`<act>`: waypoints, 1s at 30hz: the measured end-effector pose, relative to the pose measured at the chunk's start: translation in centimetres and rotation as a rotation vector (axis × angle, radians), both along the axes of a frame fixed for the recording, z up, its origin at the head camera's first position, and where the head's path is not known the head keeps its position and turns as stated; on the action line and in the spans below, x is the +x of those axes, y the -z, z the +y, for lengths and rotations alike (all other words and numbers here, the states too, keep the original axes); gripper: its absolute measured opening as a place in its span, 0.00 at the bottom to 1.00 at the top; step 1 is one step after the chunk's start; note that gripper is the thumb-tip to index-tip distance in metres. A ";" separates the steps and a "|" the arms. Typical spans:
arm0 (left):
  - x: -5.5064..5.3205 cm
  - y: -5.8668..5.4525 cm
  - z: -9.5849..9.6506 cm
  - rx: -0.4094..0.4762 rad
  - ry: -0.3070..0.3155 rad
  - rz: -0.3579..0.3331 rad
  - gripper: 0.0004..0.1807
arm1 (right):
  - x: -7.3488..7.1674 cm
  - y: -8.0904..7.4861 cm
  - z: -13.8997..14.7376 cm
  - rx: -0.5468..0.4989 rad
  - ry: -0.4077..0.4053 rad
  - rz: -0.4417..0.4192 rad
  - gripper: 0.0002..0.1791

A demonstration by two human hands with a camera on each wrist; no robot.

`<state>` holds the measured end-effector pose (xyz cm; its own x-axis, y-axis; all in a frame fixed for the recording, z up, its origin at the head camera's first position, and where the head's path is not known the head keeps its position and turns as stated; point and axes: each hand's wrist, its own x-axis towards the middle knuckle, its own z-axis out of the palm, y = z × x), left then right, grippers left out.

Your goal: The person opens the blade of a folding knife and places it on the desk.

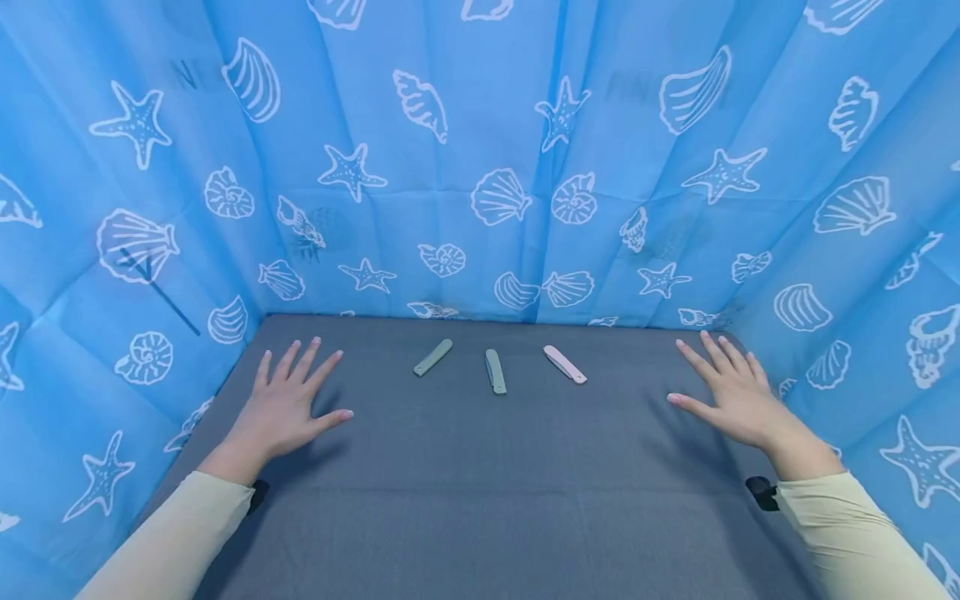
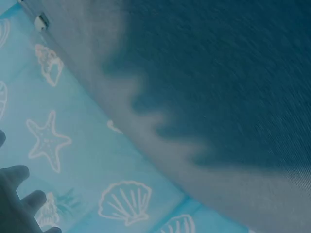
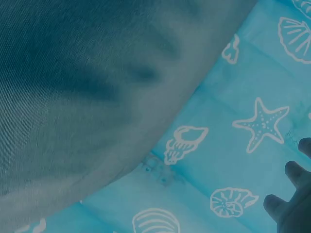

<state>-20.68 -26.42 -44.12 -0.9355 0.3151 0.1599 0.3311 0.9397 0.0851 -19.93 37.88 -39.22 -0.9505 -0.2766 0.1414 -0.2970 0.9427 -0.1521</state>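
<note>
Three slim folding knives, all looking folded, lie apart on the grey cloth. A green folding knife (image 1: 433, 357) slants at the left. The middle green folding knife (image 1: 496, 372) points nearly toward me, a strip of blade showing along its side. At the right slants a pink folding knife (image 1: 565, 365). My left hand (image 1: 288, 408) hovers over the left of the table, palm down, fingers spread, holding nothing. On the far side, my right hand (image 1: 731, 396) is spread the same way, also holding nothing. Only fingertips (image 2: 34, 200) show in the left wrist view, and likewise fingertips (image 3: 276, 206) in the right.
A grey cloth (image 1: 465, 517) covers the table. Blue curtains (image 1: 465, 158) printed with white shells and starfish hang behind it and along both sides. Dark wrist devices (image 1: 762, 493) show below the pale sleeves (image 1: 172, 533).
</note>
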 end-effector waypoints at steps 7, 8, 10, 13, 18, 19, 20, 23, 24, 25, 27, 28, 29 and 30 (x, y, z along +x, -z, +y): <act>-0.5 0.5 1.5 0.035 -0.003 -0.018 0.53 | -0.4 0.8 -0.6 -0.061 -0.018 -0.003 0.47; -0.6 0.6 1.9 0.045 -0.001 -0.015 0.53 | -0.5 0.8 -0.7 -0.070 -0.020 -0.004 0.47; -0.9 0.7 2.5 0.065 0.007 -0.001 0.52 | -0.6 0.9 -0.9 -0.089 -0.024 -0.007 0.46; -1.5 1.0 3.4 0.088 0.022 0.021 0.50 | -1.1 1.2 -1.3 -0.109 -0.028 -0.016 0.45; -2.0 1.3 4.7 0.117 0.041 0.020 0.47 | -1.9 1.8 -2.7 -0.127 -0.021 -0.057 0.44; -2.1 1.3 4.9 0.123 0.046 0.018 0.46 | -2.0 1.9 -3.0 -0.134 -0.016 -0.069 0.44; -2.1 1.3 5.2 0.129 0.051 0.014 0.46 | -2.1 2.0 -3.3 -0.141 -0.012 -0.082 0.44; -2.3 1.3 5.9 0.147 0.064 0.003 0.44 | -2.5 2.3 -4.1 -0.162 -0.003 -0.106 0.42; -2.4 1.2 6.2 0.157 0.067 -0.001 0.43 | -2.6 2.4 -4.3 -0.168 -0.004 -0.107 0.42; -2.5 1.3 6.5 0.164 0.070 -0.005 0.43 | -2.8 2.4 -4.5 -0.171 -0.005 -0.105 0.41; -2.7 1.4 7.0 0.179 0.075 -0.011 0.41 | -3.1 2.6 -5.0 -0.176 -0.006 -0.099 0.40; -2.8 1.5 7.3 0.187 0.077 -0.016 0.41 | -3.3 2.7 -5.3 -0.180 -0.008 -0.097 0.40; -2.9 1.5 7.6 0.193 0.078 -0.021 0.41 | -3.4 2.8 -5.5 -0.187 -0.009 -0.097 0.39; -3.0 1.6 7.9 0.196 0.075 -0.024 0.40 | -3.6 3.0 -5.8 -0.195 -0.008 -0.099 0.39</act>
